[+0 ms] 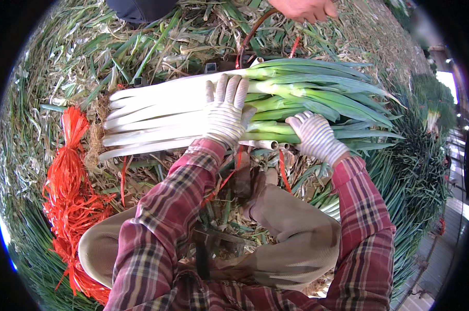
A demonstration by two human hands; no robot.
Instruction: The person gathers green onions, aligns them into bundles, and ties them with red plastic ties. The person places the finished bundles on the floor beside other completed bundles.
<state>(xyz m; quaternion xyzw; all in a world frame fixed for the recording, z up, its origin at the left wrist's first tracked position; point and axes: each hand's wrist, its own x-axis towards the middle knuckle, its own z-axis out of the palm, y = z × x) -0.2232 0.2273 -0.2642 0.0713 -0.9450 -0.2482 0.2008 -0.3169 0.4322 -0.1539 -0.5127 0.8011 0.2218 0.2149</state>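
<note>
A row of long-stemmed Welsh onions (156, 116) lies crosswise before me, roots (96, 130) to the left and green leaves (320, 83) to the right. My left hand (226, 110), in a striped knit glove, rests flat across the white stems, fingers extended and thumb apart. In a matching glove, my right hand (314, 136) has its fingers curled over the leaves along the near edge; its fingertips are partly hidden. Pale hollow tube ends (272, 145) stick out beside the stems. Red plastic ties (284, 171) hang below the onions.
A bunch of red plastic twine (69, 171) hangs at the left by my knee. Across from me are another person's hand (306, 9), a curved brown bar (254, 33) and dark cloth (141, 7). Leaf scraps (172, 50) cover the ground. More onions (409, 182) are piled at the right.
</note>
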